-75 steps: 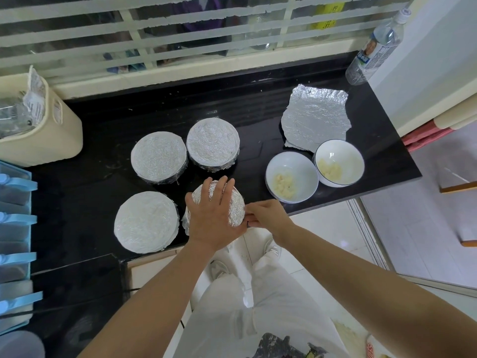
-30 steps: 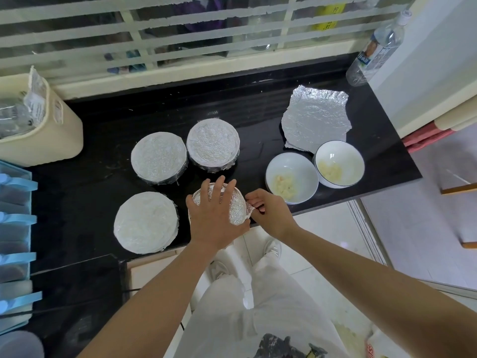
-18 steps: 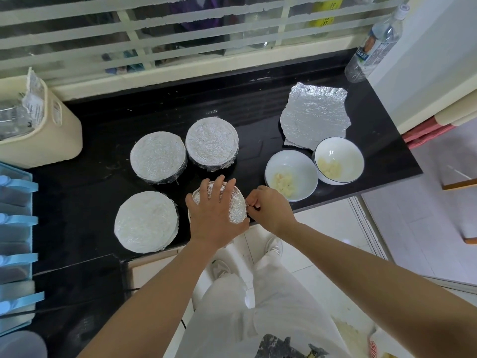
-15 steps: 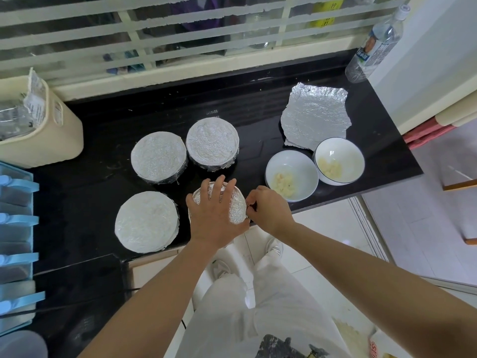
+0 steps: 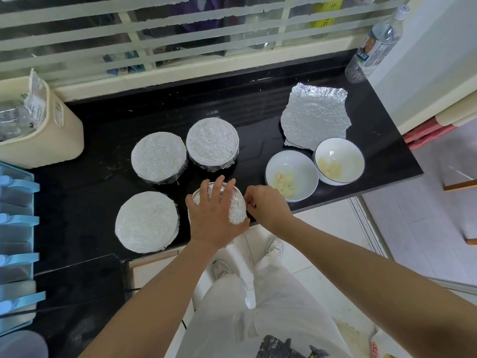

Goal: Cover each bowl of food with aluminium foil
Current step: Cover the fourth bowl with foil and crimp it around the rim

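We hold the bowl (image 5: pixel 238 219) at the counter (image 5: pixel 103 156) front edge under a flat left hand (image 5: pixel 215 213); the right hand (image 5: pixel 268 205) pinches its foil (image 5: pixel 236 202). Overpulling may tear the foil or drag the bowl off.

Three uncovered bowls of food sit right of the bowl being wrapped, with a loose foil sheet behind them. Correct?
Not three: the head view shows two uncovered bowls of food, the nearer white bowl and the dark-rimmed bowl. They do sit right of the bowl being wrapped, with the loose foil sheet behind them.
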